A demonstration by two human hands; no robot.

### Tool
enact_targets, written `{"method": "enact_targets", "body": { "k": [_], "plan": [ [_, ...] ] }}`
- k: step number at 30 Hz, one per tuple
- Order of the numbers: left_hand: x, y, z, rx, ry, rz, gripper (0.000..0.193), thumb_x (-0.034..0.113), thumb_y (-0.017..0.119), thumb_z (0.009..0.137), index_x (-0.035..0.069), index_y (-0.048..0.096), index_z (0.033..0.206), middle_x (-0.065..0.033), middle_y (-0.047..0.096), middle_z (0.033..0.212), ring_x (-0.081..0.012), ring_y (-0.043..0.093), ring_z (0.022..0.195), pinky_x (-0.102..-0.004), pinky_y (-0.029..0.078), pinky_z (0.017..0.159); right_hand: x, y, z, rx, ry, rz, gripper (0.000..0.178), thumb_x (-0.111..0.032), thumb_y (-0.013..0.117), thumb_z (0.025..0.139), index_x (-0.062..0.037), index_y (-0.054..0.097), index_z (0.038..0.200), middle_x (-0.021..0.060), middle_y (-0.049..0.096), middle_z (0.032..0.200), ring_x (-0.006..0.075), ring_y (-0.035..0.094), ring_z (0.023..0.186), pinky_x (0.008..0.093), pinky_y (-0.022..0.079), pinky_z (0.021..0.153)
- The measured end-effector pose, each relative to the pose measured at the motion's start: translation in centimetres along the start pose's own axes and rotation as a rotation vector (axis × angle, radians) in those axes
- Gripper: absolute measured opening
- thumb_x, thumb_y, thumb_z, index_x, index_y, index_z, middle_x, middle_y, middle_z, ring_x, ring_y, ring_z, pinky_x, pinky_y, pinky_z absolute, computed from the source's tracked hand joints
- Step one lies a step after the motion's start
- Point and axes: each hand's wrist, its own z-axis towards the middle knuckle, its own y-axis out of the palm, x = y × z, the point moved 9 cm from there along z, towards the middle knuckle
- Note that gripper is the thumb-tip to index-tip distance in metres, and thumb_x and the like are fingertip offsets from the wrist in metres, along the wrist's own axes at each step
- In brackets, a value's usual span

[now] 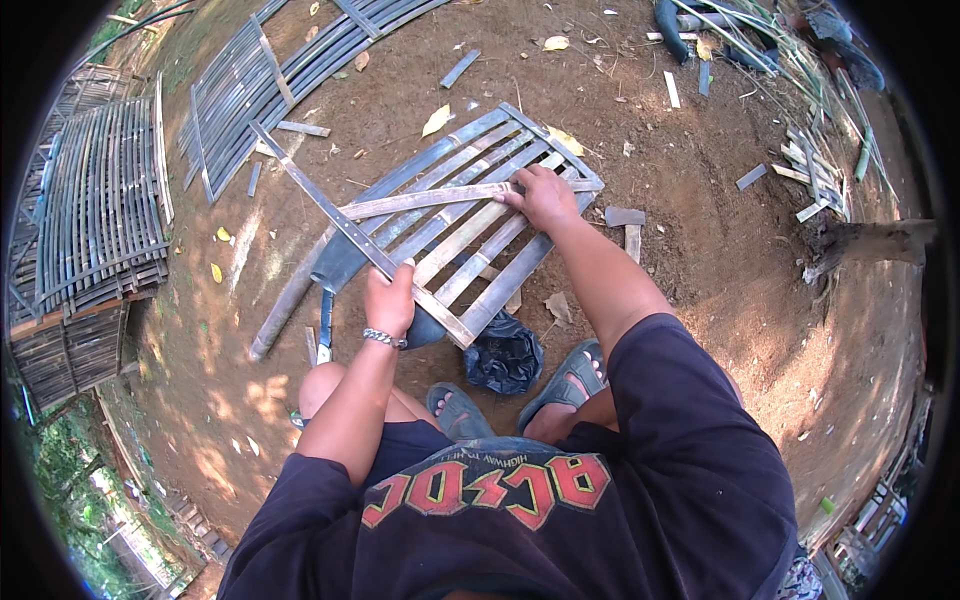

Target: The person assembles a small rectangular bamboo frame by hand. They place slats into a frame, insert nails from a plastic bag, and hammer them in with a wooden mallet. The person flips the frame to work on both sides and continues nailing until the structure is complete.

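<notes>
At 12 o'clock from us sits the slatted bamboo panel (465, 241). Our left grip (390, 303) clasps the long crosspiece (350, 229) on its 8 o'clock edge; our right grip (548, 198) pinches 1 bamboo strip (430, 201) slanting across it. A black plastic bag (503, 357) lies at the panel's 6 o'clock, a grey-headed tool (625, 216) at its 3.

The panel (462, 243) has spaced gray and tan slats. 1 pale strip (420, 201) crosses them; 1 long strip (343, 222) juts left.
</notes>
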Motion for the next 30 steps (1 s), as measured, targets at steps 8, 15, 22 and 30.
{"method": "enact_targets", "body": {
  "k": [8,15,22,30],
  "plan": [
    [-1.2,0.0,0.4,0.059,-0.035,0.009,0.032,0.028,0.069,0.093,-0.003,0.065,0.098,-0.011,0.071,0.083,-0.0197,0.066,0.072,-0.0377,0.052,0.07,-0.3,0.3,0.2,-0.034,0.048,-0.145,0.062,-0.068,0.061,0.092,-0.0148,0.069,0.123,0.0082,0.064,0.126,0.0266,0.06,0.125,0.0469,0.048,0.103],
    [-3.7,0.1,2.3,0.03,0.002,-0.099,0.034,0.029,0.07,0.094,-0.004,0.064,0.104,-0.0143,0.073,0.09,-0.0225,0.07,0.079,-0.0383,0.054,0.075,0.1,1.3,0.5,-0.089,0.14,-0.104,0.069,-0.07,0.065,0.089,-0.0145,0.067,0.13,0.0079,0.064,0.131,0.0275,0.059,0.128,0.0447,0.046,0.107],
    [-4.1,1.3,2.1,-0.066,-0.058,-0.387,0.023,0.019,0.066,0.097,-0.003,0.063,0.104,-0.0114,0.071,0.086,-0.0187,0.069,0.062,-0.0343,0.057,0.055,6.0,0.7,0.0,0.053,0.229,0.114,0.066,-0.053,0.071,0.092,-0.0127,0.061,0.143,0.0126,0.054,0.152,0.0312,0.046,0.144,0.042,0.037,0.12],
    [-2.8,0.9,2.8,-0.06,-0.003,-0.42,0.023,0.017,0.066,0.097,-0.004,0.06,0.104,-0.0106,0.07,0.086,-0.0168,0.068,0.062,-0.0323,0.059,0.054,3.9,1.4,-1.7,0.055,0.099,-0.09,0.061,-0.055,0.066,0.095,-0.0199,0.06,0.144,0.0101,0.056,0.147,0.0294,0.047,0.141,0.0469,0.035,0.119]
  ]
}}
